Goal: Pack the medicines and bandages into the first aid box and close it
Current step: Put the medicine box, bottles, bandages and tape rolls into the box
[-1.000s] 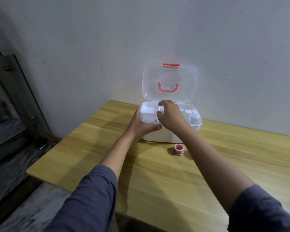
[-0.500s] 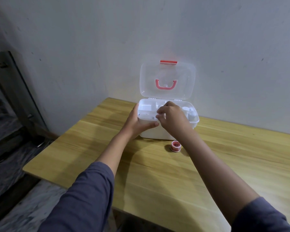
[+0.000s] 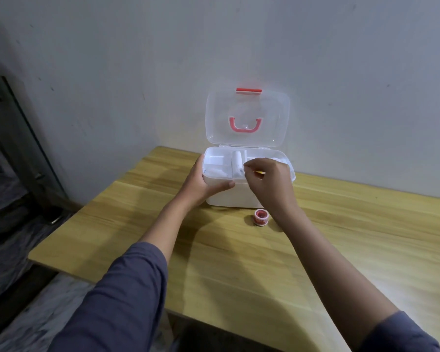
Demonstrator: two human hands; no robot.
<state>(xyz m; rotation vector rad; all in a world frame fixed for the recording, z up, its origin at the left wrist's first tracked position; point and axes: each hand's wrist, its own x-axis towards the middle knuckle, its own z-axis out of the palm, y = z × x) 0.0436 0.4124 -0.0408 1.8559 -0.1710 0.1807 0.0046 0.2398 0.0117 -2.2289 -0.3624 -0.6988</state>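
Observation:
The white first aid box stands on the table against the wall, its clear lid with a red handle raised upright. A white bandage roll lies in the middle of the inner tray. My left hand grips the box's front left corner, thumb along the front wall. My right hand hovers over the front rim with fingers curled and pinched near the roll. A small yellowish bit shows under the fingers; whether it is held is unclear. A small red tape roll sits on the table just in front of the box.
The wooden table ends at a left edge and a near edge, with dark floor and a dark frame beyond. The wall stands directly behind the box lid.
My right hand has pulled back from inside the tray toward the front rim, uncovering the white bandage roll. My left hand has stayed on the box corner.

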